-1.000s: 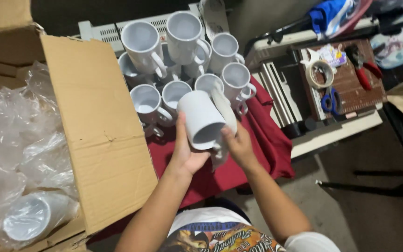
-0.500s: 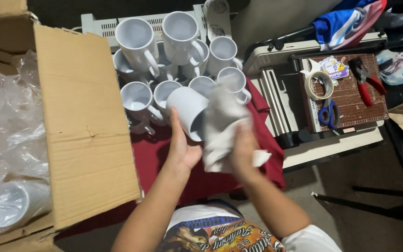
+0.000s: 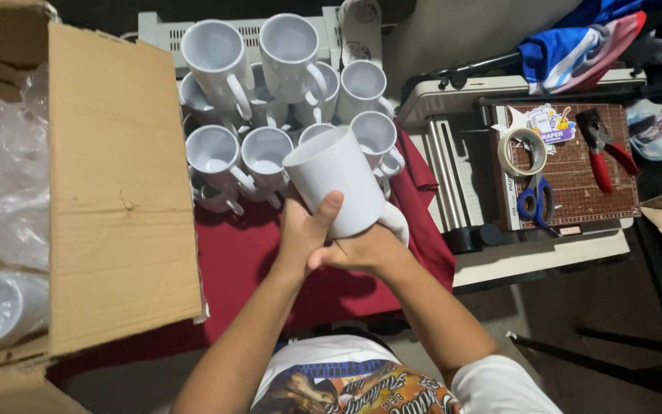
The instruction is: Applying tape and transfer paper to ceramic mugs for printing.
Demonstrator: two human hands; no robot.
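Note:
My left hand (image 3: 306,230) grips a plain white mug (image 3: 335,180), thumb laid up its side, mouth tilted toward the far left. My right hand (image 3: 362,249) is closed at the mug's base with a white cloth (image 3: 396,222) bunched between palm and mug. Both hands hover over a dark red cloth (image 3: 247,261) on the table. Just beyond them stands a cluster of several white mugs (image 3: 270,100), some stacked on others.
A large open cardboard box (image 3: 116,192) at left holds clear plastic wrap (image 3: 1,184) and wrapped mugs. To the right a cutting board (image 3: 576,165) carries a tape roll (image 3: 524,152), blue scissors (image 3: 535,201) and red pliers (image 3: 603,142). Folded fabric (image 3: 576,50) lies at the far right.
The white cloth, draped over the mug half a second ago, is now bunched at its base under my right hand. The mug has turned, its side now facing me.

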